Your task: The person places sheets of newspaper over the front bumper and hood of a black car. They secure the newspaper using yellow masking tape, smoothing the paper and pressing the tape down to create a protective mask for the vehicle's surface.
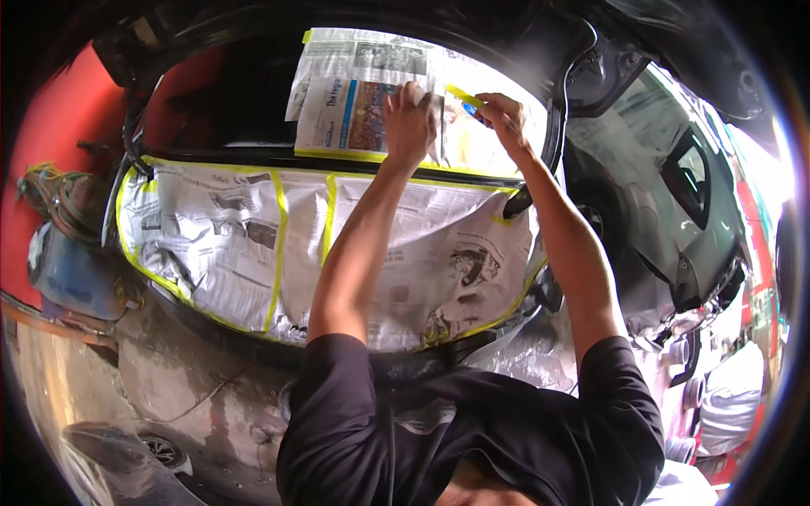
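Note:
My right hand (504, 120) grips a roll of yellow masking tape (470, 109) with a blue core. A short yellow strip (461, 94) runs from the roll toward the newspaper's right part. My left hand (411, 122) rests on the newspaper sheet (329, 118), fingers partly bent and apart, close to the strip's far end. That sheet covers the right part of a dark glossy car panel (228, 105), with yellow tape along its lower edge. Below it, more newspaper (405, 244) covers the car's lower panel, bordered and crossed by yellow tape.
A dark car (675, 169) with a dusty windscreen stands on the right. At the left, coiled hoses (59, 198) hang by a red surface (84, 101), above a bluish container (80, 270). Black car bodywork (481, 29) arches overhead. A wheel (164, 453) shows at lower left.

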Tool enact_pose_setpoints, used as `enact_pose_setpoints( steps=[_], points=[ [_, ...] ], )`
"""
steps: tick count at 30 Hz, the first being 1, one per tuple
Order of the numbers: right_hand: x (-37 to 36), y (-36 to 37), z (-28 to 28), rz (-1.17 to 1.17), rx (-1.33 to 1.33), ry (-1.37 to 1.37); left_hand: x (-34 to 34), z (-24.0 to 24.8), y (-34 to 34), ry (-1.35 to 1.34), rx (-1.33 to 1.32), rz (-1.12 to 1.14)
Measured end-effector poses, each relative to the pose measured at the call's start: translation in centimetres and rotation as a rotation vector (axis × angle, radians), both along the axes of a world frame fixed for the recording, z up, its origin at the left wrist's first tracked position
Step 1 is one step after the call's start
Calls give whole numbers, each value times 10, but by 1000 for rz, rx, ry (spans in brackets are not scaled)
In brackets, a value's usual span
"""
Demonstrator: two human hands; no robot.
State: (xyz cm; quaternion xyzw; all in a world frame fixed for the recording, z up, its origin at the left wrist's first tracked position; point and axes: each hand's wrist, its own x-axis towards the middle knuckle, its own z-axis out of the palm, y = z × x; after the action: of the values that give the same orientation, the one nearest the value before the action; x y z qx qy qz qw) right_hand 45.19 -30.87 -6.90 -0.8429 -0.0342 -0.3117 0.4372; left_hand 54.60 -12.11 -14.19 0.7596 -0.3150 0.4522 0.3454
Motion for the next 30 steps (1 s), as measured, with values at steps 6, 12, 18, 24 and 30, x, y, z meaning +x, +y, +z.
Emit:
enact_pose_setpoints(
  steps=[6,12,18,24,30],
  points=[
    [-4,13,25,95,-152,50,0,20,23,553,-449,-534],
    [1,32,40,192,-331,57,9,41,31,900,-648,-792],
    [6,32,50,121,-400,159,29,36,43,498,-473,-438],
    [30,46,71,286,-706,-32,115,32,125,337,-364,-68],
    [72,48,78,112,-1075,11,157,32,174,397,-233,101]
  ],
)
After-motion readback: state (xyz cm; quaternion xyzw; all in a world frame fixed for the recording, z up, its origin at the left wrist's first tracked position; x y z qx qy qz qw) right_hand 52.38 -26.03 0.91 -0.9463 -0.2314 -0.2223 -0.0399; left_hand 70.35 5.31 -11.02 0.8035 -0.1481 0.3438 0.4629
